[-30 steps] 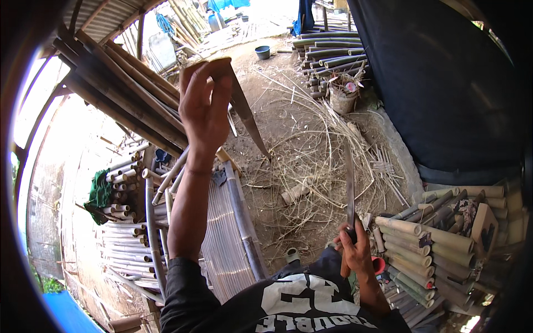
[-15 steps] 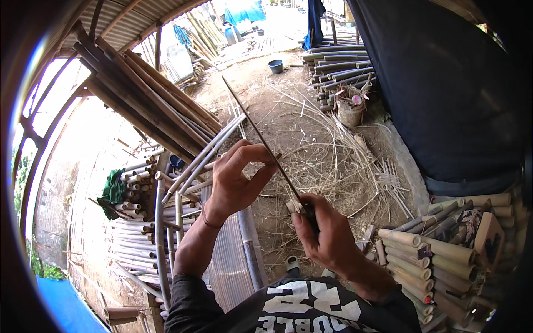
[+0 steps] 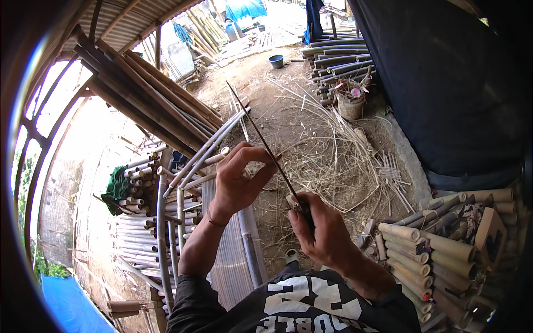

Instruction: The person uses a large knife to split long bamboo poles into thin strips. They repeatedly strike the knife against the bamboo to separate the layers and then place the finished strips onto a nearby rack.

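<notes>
A long, thin dark blade with a handle, seen nearly edge-on like a long knife (image 3: 258,132), slants up and left in front of me. My right hand (image 3: 328,232) is wrapped round its dark handle, thumb along the side. Beside the blade's middle, my left hand (image 3: 240,176) has its index finger and thumb bent toward each other. A small brown bit shows at those fingertips, too small to name; whether they also touch the blade is hard to tell. A pale cut end shows beside the handle, partly hidden by my right hand.
Thin bamboo strips (image 3: 327,161) litter the dirt floor. Cut bamboo tubes (image 3: 408,258) are stacked at my right, with more (image 3: 133,236) at left behind a bamboo frame (image 3: 161,233). Long poles (image 3: 150,100) lean at upper left. A dark bucket (image 3: 276,61) stands far off.
The view has shifted slightly. Both hands keep almost the same pose, and the blade stays at nearly the same slant with the right hand still on its handle.
</notes>
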Demonstrator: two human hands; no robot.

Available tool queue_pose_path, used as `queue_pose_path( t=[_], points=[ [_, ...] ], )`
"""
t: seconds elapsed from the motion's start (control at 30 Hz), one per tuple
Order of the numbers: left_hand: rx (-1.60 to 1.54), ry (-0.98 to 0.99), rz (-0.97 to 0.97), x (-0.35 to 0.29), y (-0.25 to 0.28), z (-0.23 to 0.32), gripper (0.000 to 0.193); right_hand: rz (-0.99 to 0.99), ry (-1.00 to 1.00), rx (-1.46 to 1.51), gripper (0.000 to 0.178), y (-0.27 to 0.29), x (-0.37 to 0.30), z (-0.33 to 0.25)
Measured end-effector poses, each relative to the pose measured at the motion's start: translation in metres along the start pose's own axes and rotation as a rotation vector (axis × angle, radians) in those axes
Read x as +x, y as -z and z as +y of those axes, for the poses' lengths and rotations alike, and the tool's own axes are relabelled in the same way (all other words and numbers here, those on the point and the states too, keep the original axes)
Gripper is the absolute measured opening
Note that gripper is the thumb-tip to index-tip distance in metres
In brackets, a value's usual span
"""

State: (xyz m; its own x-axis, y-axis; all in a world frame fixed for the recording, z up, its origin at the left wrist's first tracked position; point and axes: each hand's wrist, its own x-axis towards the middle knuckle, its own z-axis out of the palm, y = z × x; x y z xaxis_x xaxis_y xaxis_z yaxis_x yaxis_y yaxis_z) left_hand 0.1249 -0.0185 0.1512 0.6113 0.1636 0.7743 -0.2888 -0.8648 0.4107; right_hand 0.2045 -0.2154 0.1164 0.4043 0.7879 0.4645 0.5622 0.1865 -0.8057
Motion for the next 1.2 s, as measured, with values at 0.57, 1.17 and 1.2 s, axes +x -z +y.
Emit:
queue_pose_path(
  t=[0.57,1.17,1.2],
  points=[
    [0.756,0.041,-0.185,0.037,0.024,0.044,0.035,0.034,-0.046,-0.093,0.023,0.008,0.029,0.012],
    [0.721,-0.462,-0.272,0.162,-0.052,0.049,0.05,0.035,-0.197,-0.084,0.031,0.021,0.062,0.035],
    [0.7,-0.41,-0.269,0.135,-0.061,-0.005,0.053,0.0,-0.199,-0.082,0.031,0.01,0.062,0.039]
  ],
)
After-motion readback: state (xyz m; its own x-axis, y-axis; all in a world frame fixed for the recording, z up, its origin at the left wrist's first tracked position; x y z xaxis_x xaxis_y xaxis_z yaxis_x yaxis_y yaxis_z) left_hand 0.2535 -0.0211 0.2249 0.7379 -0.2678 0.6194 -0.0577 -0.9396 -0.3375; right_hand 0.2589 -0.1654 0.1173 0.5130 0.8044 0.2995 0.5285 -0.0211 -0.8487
